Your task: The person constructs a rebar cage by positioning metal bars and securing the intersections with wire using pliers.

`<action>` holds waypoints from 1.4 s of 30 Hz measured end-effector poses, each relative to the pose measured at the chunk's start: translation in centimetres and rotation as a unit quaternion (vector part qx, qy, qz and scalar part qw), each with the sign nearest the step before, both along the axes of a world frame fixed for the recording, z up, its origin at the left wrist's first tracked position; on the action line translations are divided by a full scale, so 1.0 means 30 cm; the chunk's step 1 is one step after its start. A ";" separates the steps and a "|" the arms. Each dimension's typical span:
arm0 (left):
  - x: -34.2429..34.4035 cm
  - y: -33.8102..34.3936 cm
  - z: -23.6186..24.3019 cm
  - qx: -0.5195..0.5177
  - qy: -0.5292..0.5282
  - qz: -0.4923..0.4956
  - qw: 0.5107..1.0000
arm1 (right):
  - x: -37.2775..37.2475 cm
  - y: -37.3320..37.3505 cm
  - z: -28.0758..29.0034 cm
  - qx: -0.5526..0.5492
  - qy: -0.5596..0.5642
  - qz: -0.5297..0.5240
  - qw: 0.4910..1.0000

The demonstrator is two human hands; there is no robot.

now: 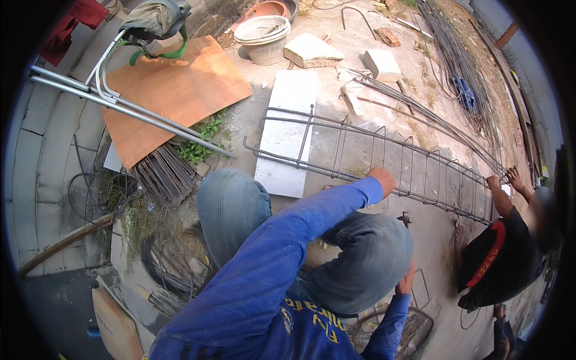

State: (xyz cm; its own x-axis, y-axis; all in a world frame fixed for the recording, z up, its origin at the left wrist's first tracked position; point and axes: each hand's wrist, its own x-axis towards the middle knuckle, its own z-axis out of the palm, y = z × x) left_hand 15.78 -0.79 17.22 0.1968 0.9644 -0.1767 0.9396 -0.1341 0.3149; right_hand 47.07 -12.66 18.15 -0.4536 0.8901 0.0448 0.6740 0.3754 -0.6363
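A long rebar cage (360, 141) of straight bars and square stirrups lies across the middle, its near-left end over a white board (282, 156). My left hand (383, 182), at the end of a blue sleeve, is closed at the cage's nearer side bar. My right hand (407, 279) is low beside my right knee, which hides most of its fingers; what it holds cannot be seen. Close by that hand is a bent wire stirrup (423, 291). A small dark metal piece (405, 219) shows just past the knee, partly hidden.
At right, a co-worker in black (501, 258) has hands at the cage's far end. Long loose rods (432, 120) run behind it. An orange-brown panel (174, 90), metal tubes (150, 114), a bundle of stirrups (162, 177), a bucket (263, 45) and stone blocks (312, 51) lie around.
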 end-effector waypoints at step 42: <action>-2.008 0.044 -0.929 -0.163 -0.351 0.659 0.645 | -1.576 0.923 -0.596 -0.141 -0.057 0.146 0.977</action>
State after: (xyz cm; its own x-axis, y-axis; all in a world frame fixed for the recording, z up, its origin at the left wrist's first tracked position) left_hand -44.47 0.54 -10.64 -0.6148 0.3107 -0.7249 -0.2186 0.8160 0.5351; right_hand -0.22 15.03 0.27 -0.6779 0.6913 -0.2500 0.6373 0.3831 -0.6687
